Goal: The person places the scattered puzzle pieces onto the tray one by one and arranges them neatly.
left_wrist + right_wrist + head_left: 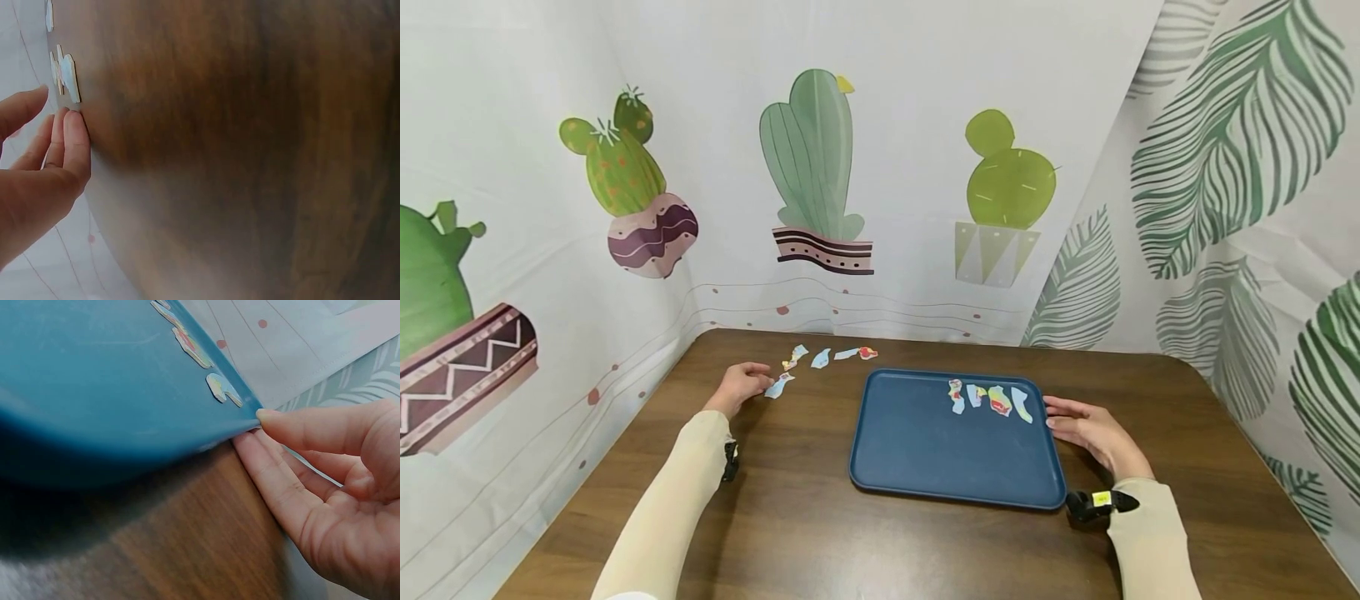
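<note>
A dark blue tray (955, 454) lies on the wooden table, with several irregular, colourful flat pieces such as a white-and-yellow piece (1021, 405) near its far right corner. My right hand (1093, 433) pinches the tray's right rim, thumb (312, 430) on top and fingers (269, 465) beneath the edge. At the left, my left hand (745, 387) is beside a light blue piece (779, 386), fingertips right at its edge. In the left wrist view the thumb (25, 111) stands apart from the fingers (76, 140), with nothing between them.
More loose pieces lie along the table's far left, among them a yellow-and-blue piece (794, 357), a blue piece (822, 358) and a red piece (868, 353). Behind the table (790, 500) hangs a white cloth (910, 167) printed with cacti and leaves.
</note>
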Available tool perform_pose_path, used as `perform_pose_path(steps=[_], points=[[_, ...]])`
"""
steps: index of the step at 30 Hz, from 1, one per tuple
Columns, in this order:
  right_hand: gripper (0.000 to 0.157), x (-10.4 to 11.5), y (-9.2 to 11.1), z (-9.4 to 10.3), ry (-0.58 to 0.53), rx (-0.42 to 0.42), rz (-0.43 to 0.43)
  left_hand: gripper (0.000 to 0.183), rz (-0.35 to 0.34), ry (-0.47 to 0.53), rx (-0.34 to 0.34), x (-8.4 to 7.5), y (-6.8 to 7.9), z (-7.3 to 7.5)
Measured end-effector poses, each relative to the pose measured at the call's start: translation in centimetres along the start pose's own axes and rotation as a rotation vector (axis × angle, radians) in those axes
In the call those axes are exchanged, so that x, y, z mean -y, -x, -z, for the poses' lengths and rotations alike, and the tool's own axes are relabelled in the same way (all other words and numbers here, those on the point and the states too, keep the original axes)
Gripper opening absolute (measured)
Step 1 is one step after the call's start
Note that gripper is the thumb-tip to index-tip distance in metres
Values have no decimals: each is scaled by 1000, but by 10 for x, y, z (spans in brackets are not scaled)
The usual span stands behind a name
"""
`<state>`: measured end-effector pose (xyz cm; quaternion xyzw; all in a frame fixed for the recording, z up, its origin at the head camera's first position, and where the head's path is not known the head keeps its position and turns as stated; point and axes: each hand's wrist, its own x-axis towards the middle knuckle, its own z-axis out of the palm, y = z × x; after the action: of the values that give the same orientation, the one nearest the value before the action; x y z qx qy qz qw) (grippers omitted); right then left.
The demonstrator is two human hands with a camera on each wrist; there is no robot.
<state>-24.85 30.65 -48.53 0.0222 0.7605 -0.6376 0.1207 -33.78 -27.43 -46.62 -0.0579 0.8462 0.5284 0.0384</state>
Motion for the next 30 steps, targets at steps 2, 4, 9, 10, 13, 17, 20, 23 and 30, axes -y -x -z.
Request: perform_pose_path(steps=[2,4,9,10,13,17,20,23,30], points=[[64,-1,-1,0,-3,0,4,42,-8,-27,19,0,1,0],[65,-2,-2,1,-2,-1,6,45,-19,-67,46,-1,2,0],[66,-4,-3,2,-23,-2,8,55,-29,-166,103,-4,3,-1],[66,-4,-3,2,-20,4,13,56,-28,-177,108,-5,2,-1],[65,-4,-4,1,-23,-3,11,58,-35,-212,127,-6,2,-1],[65,-4,-3,1,-26,-3,12,60,-34,-247,151,-6,1,-1],[66,-2,-2,2,-17,5,18,62,-35,-264,162,-7,0,-2],[66,-1,-1,2,-4,6,19,62,-36,-271,171,-8,0,-3],[64,1,0,0,1,10,16,57,-59,-279,147,-10,1,-5]])
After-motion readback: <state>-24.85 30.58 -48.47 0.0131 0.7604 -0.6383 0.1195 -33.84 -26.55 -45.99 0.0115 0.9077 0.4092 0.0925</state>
